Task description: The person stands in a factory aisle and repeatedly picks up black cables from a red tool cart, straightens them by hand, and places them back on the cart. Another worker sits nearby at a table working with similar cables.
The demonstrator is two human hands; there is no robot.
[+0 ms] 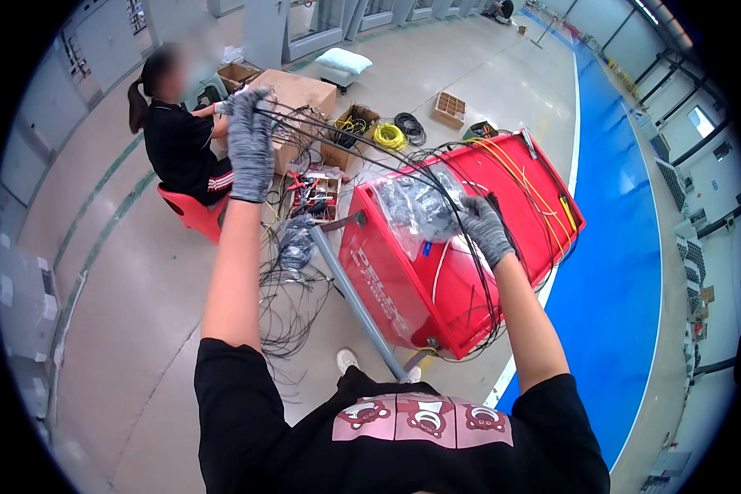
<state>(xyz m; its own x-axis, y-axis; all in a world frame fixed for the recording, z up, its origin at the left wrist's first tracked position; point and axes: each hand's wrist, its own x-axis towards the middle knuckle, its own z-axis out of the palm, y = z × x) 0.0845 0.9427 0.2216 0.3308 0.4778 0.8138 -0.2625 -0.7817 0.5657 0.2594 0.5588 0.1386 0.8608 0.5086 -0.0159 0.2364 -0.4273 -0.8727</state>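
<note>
Both hands wear grey knit gloves. My left hand (250, 148) is raised at the left, its fingers closed around the ends of several long black cables (361, 149). From there the cables stretch right to my right hand (486, 232), which is closed on them above the red cart (525, 193). Past it they hang down over the cart's near edge. Beside my right hand, a crumpled clear plastic bag (416, 206) with dark contents lies on the cart top. Thin yellow cables (525, 181) run across the cart's far part.
A person (177, 136) sits on a red chair (191, 212) at the left, by a cardboard box (300, 86). Tools fill a tray (317, 193) on the floor. Loose black wires (292, 317) lie below the grey cart handle (358, 305). Coiled yellow cable (389, 137) lies beyond.
</note>
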